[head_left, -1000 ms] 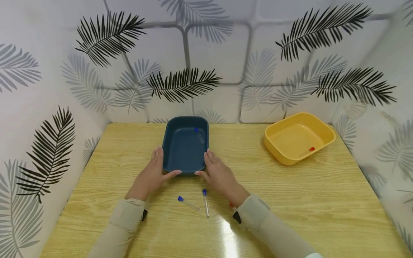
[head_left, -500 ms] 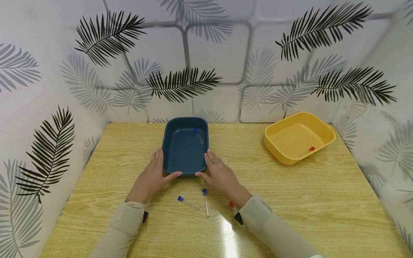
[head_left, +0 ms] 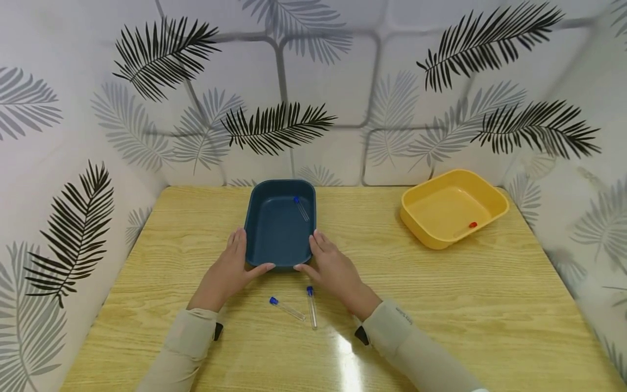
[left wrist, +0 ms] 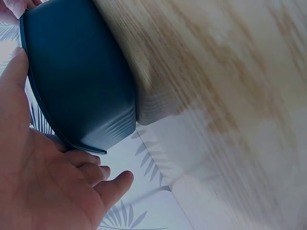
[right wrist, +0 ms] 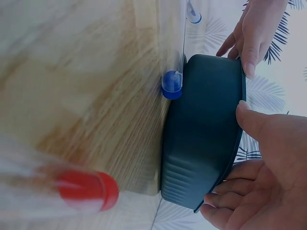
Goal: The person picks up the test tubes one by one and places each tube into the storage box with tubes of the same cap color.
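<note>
A dark blue plastic tub [head_left: 275,239] stands on the table near the back wall, a blue-capped test tube [head_left: 301,209] lying inside it. My left hand [head_left: 221,275] holds its near left corner, thumb along the near rim and fingers at the side. At the near right corner my right hand [head_left: 338,272] mirrors this grip. Two more blue-capped test tubes, a slanted one [head_left: 287,308] and a straighter one [head_left: 312,308], lie between my forearms. Close by in the right wrist view is a red-capped tube [right wrist: 88,189], hidden by my right arm in the head view.
A yellow tub [head_left: 438,209] stands at the back right, with a red-capped tube [head_left: 472,225] inside. Behind the wooden table [head_left: 441,305] rises a wall [head_left: 333,98] with leaf patterns.
The blue tub has slid slightly towards me, with both hands staying at its near corners. The red cap by my right wrist, visible half a second ago, is now hidden in the head view.
</note>
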Demonstrator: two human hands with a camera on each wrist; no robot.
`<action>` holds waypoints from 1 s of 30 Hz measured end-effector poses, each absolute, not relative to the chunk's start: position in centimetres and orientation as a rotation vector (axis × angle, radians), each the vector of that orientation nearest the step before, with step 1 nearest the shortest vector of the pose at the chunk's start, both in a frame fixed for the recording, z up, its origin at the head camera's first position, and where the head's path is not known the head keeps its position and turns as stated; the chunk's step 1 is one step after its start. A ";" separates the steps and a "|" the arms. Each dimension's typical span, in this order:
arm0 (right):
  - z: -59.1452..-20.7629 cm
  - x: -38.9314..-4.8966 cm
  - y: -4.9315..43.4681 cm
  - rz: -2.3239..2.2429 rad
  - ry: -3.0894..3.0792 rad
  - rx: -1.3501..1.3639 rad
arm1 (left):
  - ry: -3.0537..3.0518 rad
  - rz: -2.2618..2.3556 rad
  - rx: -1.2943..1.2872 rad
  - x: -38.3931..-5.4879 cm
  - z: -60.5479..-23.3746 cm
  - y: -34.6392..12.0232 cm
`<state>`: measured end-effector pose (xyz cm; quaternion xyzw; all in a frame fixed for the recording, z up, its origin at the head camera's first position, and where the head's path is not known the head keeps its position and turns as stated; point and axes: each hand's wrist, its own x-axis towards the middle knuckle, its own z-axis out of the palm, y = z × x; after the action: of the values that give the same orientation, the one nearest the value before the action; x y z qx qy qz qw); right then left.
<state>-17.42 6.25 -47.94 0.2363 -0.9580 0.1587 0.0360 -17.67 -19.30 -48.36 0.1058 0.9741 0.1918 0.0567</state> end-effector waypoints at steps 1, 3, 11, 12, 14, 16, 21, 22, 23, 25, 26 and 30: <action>-48.0 -17.4 6.3 0.495 -2.942 0.723 | 2.950 0.582 0.320 -17.6 -48.4 -19.3; -48.1 -17.4 6.3 0.520 -2.938 0.716 | 2.953 0.576 0.326 -17.6 -48.3 -19.3; -48.2 -17.5 6.5 0.624 -2.958 0.723 | 2.991 0.530 0.376 -17.6 -47.9 -19.3; -48.2 -17.5 6.6 0.643 -2.968 0.724 | 2.995 0.517 0.378 -17.5 -47.9 -19.3; -48.1 -17.5 6.7 0.694 -2.980 0.728 | 2.995 0.498 0.377 -17.5 -47.8 -19.3; -48.0 -17.4 6.9 0.737 -2.979 0.727 | 2.993 0.481 0.372 -17.6 -47.8 -19.4; -47.6 -17.3 7.9 0.831 -2.969 0.692 | 2.989 0.499 0.375 -17.7 -47.7 -19.7; -47.5 -17.3 8.1 0.850 -2.969 0.677 | 2.991 0.506 0.376 -17.8 -47.6 -19.8; -47.4 -17.4 8.5 0.869 -2.963 0.669 | 2.993 0.516 0.378 -17.7 -47.5 -19.8; -47.2 -17.4 9.3 0.885 -2.950 0.648 | 3.001 0.533 0.394 -17.8 -47.2 -19.8; -47.0 -17.5 9.8 0.890 -2.945 0.634 | 3.005 0.544 0.405 -17.8 -47.1 -19.7; -46.5 -17.7 12.0 0.882 -2.941 0.572 | 3.038 0.555 0.454 -18.0 -46.3 -19.1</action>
<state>-17.73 12.00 -46.51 0.1832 -0.9416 0.2825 0.0091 -18.00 -19.12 -46.35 0.1456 0.9732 0.1777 0.0101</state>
